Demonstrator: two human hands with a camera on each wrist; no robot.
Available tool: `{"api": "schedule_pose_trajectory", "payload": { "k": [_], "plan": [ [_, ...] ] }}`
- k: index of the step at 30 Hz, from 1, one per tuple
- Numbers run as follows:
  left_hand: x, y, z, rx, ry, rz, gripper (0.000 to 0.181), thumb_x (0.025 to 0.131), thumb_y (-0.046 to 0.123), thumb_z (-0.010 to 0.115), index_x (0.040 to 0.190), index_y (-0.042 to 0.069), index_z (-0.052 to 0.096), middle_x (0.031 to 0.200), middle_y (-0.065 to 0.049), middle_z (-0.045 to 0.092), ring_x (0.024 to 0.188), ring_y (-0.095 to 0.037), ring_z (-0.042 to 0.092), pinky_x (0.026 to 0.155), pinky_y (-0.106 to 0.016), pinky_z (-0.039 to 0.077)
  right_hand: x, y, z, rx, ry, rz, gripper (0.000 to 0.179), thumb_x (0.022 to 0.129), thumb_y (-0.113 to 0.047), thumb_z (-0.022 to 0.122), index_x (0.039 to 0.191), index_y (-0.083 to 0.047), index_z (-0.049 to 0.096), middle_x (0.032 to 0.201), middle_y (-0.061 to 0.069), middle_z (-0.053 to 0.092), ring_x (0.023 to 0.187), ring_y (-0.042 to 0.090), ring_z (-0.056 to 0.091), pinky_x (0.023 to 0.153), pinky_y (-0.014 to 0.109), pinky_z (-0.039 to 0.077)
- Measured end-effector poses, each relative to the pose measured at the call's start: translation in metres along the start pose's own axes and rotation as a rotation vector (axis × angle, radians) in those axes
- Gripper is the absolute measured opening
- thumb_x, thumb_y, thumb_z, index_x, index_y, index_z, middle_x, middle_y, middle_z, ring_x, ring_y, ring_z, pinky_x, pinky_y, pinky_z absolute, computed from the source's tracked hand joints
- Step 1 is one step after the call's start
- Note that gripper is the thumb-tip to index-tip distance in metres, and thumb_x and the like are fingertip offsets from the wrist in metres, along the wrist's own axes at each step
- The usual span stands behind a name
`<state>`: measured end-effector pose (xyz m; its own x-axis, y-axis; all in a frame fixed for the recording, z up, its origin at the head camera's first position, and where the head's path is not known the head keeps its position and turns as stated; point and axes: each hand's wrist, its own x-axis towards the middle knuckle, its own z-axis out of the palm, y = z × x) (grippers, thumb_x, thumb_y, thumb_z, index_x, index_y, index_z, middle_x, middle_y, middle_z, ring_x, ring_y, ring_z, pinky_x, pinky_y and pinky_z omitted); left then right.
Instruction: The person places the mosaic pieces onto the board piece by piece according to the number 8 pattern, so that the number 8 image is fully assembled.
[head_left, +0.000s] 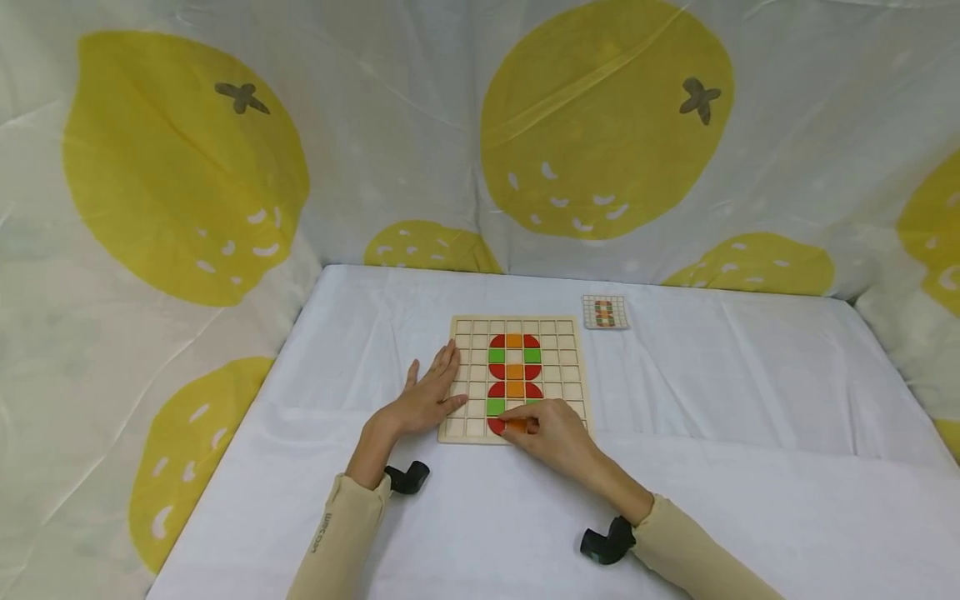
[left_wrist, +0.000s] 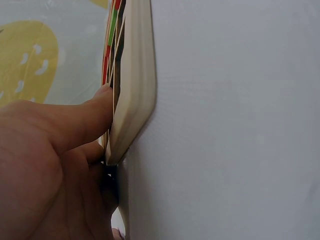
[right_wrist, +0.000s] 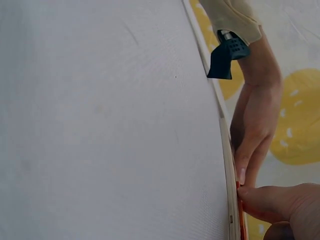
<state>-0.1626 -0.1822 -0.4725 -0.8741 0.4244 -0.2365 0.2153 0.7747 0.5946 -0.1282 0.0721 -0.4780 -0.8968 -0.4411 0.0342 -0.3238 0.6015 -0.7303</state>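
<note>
A wooden grid board point(head_left: 474, 329) lies on the white cloth. Red rounded-corner pieces, orange squares point(head_left: 514, 341) and green squares point(head_left: 497, 356) fill cells down its middle. My left hand point(head_left: 425, 400) rests along the board's left edge, fingers straight and the thumb over the lower left cells. Near the board's bottom edge, my right hand point(head_left: 557, 435) pinches a red rounded-corner piece point(head_left: 495, 426) with thumb and index finger at the bottom left of the pattern. Orange shows between those fingers, and the hand covers the pattern's lower right. In the right wrist view the thumb point(right_wrist: 265, 200) touches the board's coloured side.
A small card point(head_left: 606, 312) with a printed grid and a similar coloured pattern lies beyond the board's upper right corner. White cloth point(head_left: 712, 367) covers the table. A lemon-print curtain point(head_left: 420, 125) hangs behind and at the sides. Black wrist cameras point(head_left: 607, 542) sit at both cuffs.
</note>
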Motion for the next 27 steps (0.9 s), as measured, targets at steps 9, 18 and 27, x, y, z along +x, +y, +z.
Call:
{"api": "schedule_pose_trajectory", "payload": {
  "k": [9,18,27],
  "plan": [
    [-0.004,0.002,-0.003,0.020,0.010,0.008,0.081,0.108,0.029,0.052,0.163,-0.005,0.002,0.174,-0.018,-0.007,0.163,-0.038,-0.003,0.124,-0.068,-0.011,0.000,0.000,0.002,0.012,-0.006,0.016,0.019,0.088,-0.019,0.084,0.107,-0.017,0.084,0.054,-0.011,0.036,0.053,0.001,0.033,0.050,0.018,0.022],
    [0.000,-0.002,0.000,-0.021,0.015,0.026,0.082,0.108,0.031,0.051,0.163,-0.004,0.002,0.175,-0.017,-0.008,0.163,-0.038,-0.005,0.124,-0.067,-0.014,-0.001,0.002,0.000,0.022,0.006,0.000,0.020,0.088,-0.019,0.084,0.107,-0.016,0.084,0.053,-0.012,0.033,0.052,0.000,0.031,0.050,0.017,0.021],
    [-0.002,0.002,-0.002,0.004,0.001,0.001,0.082,0.108,0.029,0.052,0.164,-0.003,0.002,0.175,-0.015,-0.008,0.163,-0.037,-0.005,0.125,-0.067,-0.013,-0.007,0.002,-0.020,0.071,0.013,0.005,0.030,0.089,-0.026,0.083,0.116,-0.012,0.081,0.052,-0.011,0.029,0.049,0.001,0.025,0.050,0.018,0.020]
  ]
}}
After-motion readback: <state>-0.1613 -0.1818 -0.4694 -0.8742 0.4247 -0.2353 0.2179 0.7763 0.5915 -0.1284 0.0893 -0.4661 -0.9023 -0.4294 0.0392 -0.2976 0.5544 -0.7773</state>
